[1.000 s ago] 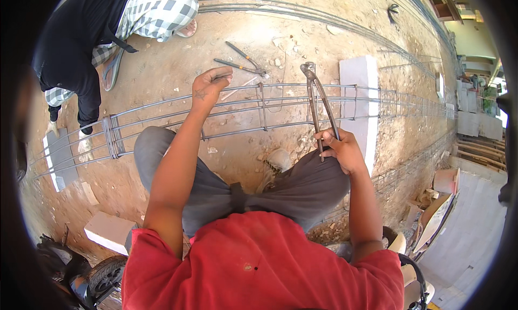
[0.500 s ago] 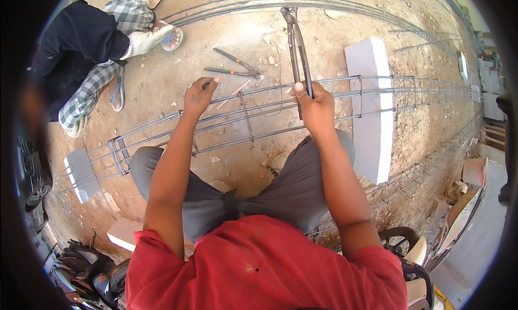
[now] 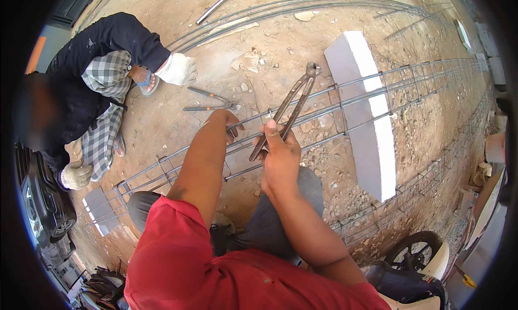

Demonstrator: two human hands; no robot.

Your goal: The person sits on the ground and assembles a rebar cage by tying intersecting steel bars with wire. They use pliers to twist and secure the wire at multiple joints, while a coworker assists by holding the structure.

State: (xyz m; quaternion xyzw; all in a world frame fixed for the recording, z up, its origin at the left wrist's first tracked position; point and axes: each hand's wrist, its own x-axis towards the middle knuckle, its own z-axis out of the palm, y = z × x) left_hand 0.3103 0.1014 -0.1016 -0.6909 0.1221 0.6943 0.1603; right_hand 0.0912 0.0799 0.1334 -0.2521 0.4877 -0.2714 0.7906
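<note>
My right hand (image 3: 281,158) is wrapped round the handles of long dark metal pincers (image 3: 311,71), whose jaws point up and away to the right. The handles are spread a little and cross above a rebar cage (image 3: 342,116). This cage of long bars with square stirrups runs from the lower left to the far right in front of me. My left hand (image 3: 230,121) bends down over the cage's far bar, left of the pincers. Its fingers are curled at the bar, and what they hold, if anything, is hidden. Pliers with orange and black handles (image 3: 230,105) lie open on the dirt beyond it.
Pale blocks (image 3: 359,116) (image 3: 102,215) support the cage. Loose bars (image 3: 259,10) lie farther off. At the left crouches a person with gloved hands (image 3: 178,69) and a checked cloth. A second cage (image 3: 421,175) and a wheel (image 3: 413,250) are at the lower right; a dark car (image 3: 48,202) stands left.
The pincers have come down toward the cage and tilted right, their handles farther apart. My left hand has turned down to the bar. My view has shifted, and the other person's arm reaches forward.
</note>
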